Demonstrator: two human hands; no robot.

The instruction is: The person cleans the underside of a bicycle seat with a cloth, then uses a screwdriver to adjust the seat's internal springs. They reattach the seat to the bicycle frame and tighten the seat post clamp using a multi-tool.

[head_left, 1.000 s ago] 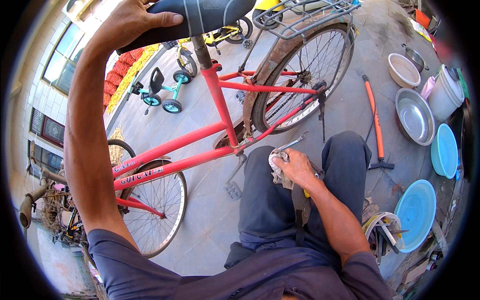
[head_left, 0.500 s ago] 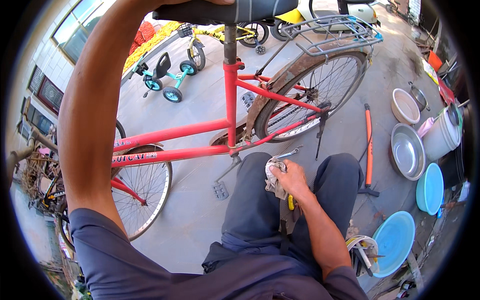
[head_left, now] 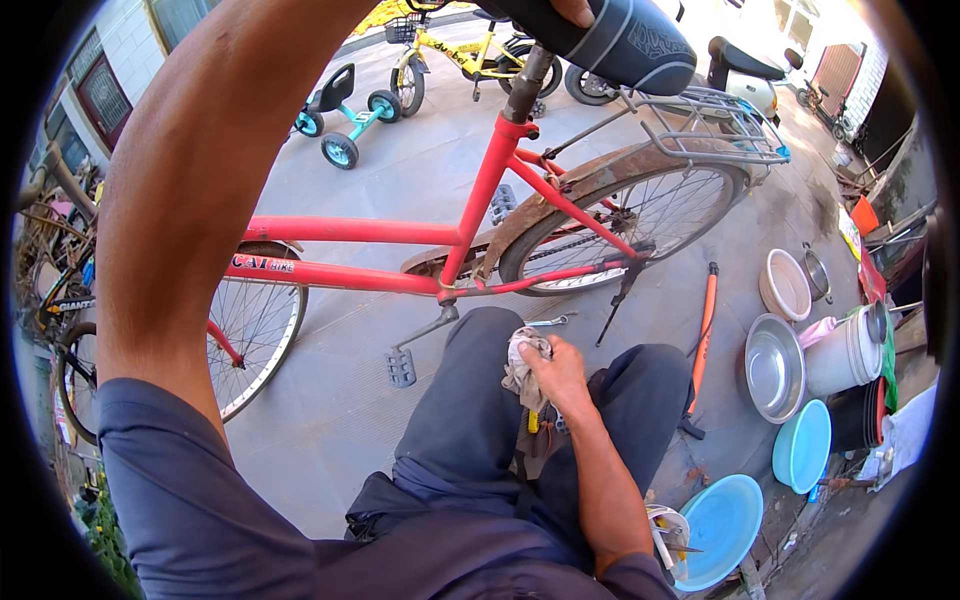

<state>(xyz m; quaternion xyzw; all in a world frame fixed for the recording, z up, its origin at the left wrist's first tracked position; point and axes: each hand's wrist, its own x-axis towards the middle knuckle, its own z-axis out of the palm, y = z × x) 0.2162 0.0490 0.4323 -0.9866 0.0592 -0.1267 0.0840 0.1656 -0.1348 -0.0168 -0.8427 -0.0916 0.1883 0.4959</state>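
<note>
Bike seat, black and grey, is right under the left hand. Only a bit of that hand shows, touching the seat, so I cannot tell if it is squeezing. The right hand is closed around a dirty rag. Past the right hand is a shiny wrench, and just behind it is a yellow handle. Farther ahead is the red frame. To its right is an orange pump
</note>
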